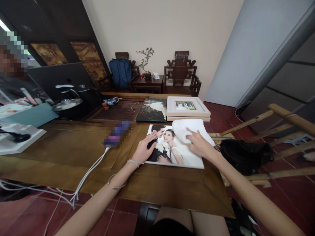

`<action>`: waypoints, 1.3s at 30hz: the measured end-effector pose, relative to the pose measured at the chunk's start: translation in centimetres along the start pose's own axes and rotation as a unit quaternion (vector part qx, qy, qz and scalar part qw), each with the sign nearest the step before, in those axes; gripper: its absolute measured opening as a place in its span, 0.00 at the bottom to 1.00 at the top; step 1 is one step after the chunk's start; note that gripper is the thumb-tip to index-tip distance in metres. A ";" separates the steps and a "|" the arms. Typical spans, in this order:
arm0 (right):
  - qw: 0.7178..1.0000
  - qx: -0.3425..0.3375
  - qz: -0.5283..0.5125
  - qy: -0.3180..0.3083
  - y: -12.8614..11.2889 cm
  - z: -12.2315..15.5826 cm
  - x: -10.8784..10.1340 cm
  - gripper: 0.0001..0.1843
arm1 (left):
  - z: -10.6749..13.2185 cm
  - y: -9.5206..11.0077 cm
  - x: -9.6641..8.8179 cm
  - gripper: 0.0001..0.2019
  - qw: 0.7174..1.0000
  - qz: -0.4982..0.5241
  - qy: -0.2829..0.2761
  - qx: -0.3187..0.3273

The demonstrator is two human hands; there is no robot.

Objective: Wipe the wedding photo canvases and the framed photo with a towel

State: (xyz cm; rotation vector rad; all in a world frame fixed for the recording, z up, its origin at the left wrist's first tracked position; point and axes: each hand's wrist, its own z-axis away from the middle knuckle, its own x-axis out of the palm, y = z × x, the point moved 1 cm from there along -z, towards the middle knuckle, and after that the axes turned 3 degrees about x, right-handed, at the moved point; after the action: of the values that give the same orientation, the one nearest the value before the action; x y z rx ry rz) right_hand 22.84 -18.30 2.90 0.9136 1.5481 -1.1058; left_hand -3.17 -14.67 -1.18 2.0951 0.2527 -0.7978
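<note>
A large photo print of a couple [169,154] lies flat on the wooden table [73,150] in front of me. My left hand [145,149] rests on the print's left edge, fingers stretched flat and pressing it down. My right hand [200,144] presses a folded white cloth [189,129] onto the print's upper right part, fingers curled over the cloth.
Behind the print lie a dark photo panel [152,109] and a white framed picture [187,106]. A blurred purple object [117,133] with a white cable [86,177] sits to the left. Pots [71,103], papers and a bamboo frame [270,124] surround the table.
</note>
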 end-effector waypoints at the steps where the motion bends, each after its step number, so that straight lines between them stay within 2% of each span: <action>1: 1.000 -0.011 0.000 0.002 -0.6 1.2 0.2 0.23 | 0.0 0.1 0.0 0.19 1.000 0.000 0.001 0.000; 7: 0.997 -0.055 -0.023 -0.046 -5.8 9.7 0.3 0.20 | -0.1 0.1 0.1 0.19 1.000 -0.004 0.005 0.005; 9: 0.995 -0.065 -0.036 -0.063 -7.1 11.3 0.1 0.20 | -0.1 -0.1 0.1 0.19 1.000 -0.004 0.004 0.006; 11: 0.994 -0.069 -0.051 -0.072 -7.6 11.6 0.0 0.21 | -0.1 -0.2 0.1 0.19 1.000 -0.003 0.005 0.006; 14: 0.994 -0.050 -0.062 -0.068 -6.5 9.5 -0.5 0.22 | -0.1 -0.1 0.1 0.19 1.000 -0.004 0.005 0.006; 19: 0.998 0.028 -0.046 -0.025 -2.2 1.9 -2.2 0.21 | -0.1 0.1 0.0 0.19 1.000 -0.003 0.004 0.003; 22: 0.998 0.035 -0.049 -0.019 0.0 -2.2 -3.2 0.18 | -0.1 0.1 0.0 0.19 1.000 0.000 0.004 0.004; 24: 0.998 0.031 -0.047 -0.015 0.9 -3.6 -3.5 0.16 | -0.1 0.0 0.0 0.19 1.000 0.002 0.006 0.004; 26: 0.998 0.031 -0.044 -0.013 1.2 -3.9 -3.5 0.16 | -0.1 0.0 0.1 0.19 1.000 0.003 0.007 0.002; 28: 0.999 0.034 -0.039 -0.013 0.8 -2.8 -3.1 0.18 | -0.1 -0.1 0.1 0.19 1.000 0.004 0.008 0.001; 31: 0.999 0.040 -0.032 -0.016 -0.8 0.6 -2.2 0.20 | -0.1 -0.1 0.2 0.19 1.000 0.006 0.012 0.003; 36: 0.998 -0.012 -0.020 -0.052 -5.2 8.3 -0.6 0.21 | 0.0 -0.2 0.2 0.19 1.000 -0.001 0.011 0.006; 39: 0.995 -0.028 -0.037 -0.094 -7.6 11.5 -0.1 0.21 | 0.0 -0.3 0.2 0.19 1.000 -0.006 0.011 0.007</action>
State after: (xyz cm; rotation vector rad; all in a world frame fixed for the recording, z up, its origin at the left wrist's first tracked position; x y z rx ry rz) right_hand 19.13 -31.55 3.45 0.6989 1.4601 -1.1613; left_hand -3.15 -14.53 -1.53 2.1173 0.2716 -0.7862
